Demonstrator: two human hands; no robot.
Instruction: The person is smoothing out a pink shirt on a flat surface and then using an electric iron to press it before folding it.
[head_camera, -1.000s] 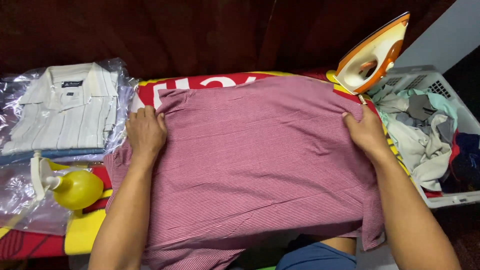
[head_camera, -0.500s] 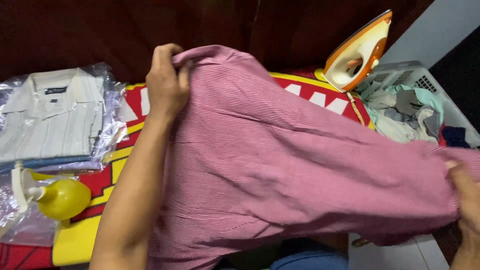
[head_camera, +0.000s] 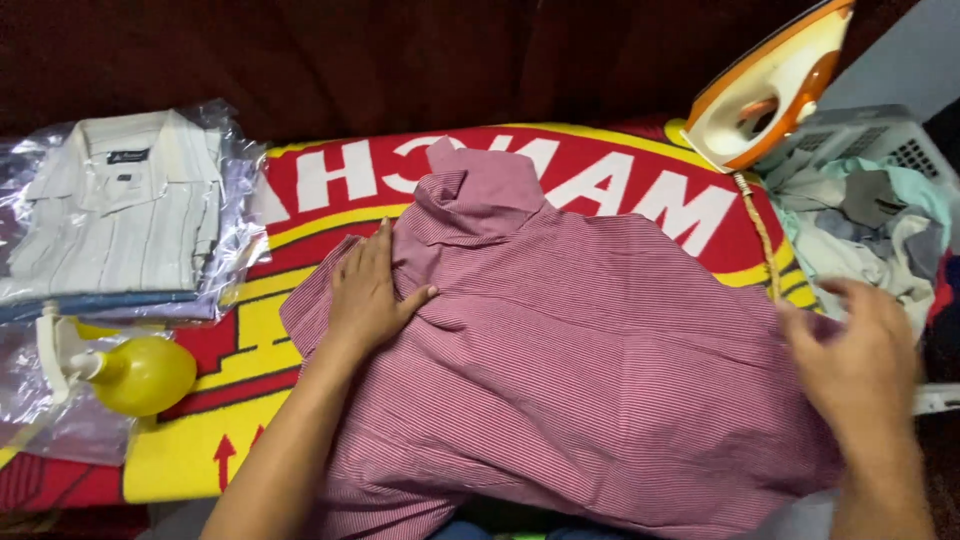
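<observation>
The red striped shirt (head_camera: 580, 370) lies spread on the red-and-yellow cloth (head_camera: 250, 340); the left hand (head_camera: 368, 292) presses flat and open beside its collar; the right hand (head_camera: 855, 350), blurred, fingers curled, touches its far edge, grip unclear; an orange iron (head_camera: 765, 85) stands beyond.

Single head view, looking steeply down, close over ironing surface (head_camera: 250, 330).

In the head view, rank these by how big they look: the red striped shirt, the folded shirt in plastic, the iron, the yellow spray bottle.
1. Red striped shirt, largest by far.
2. Folded shirt in plastic.
3. Iron and yellow spray bottle look about alike; the iron is cut off by the frame edge, so no ranking.
</observation>
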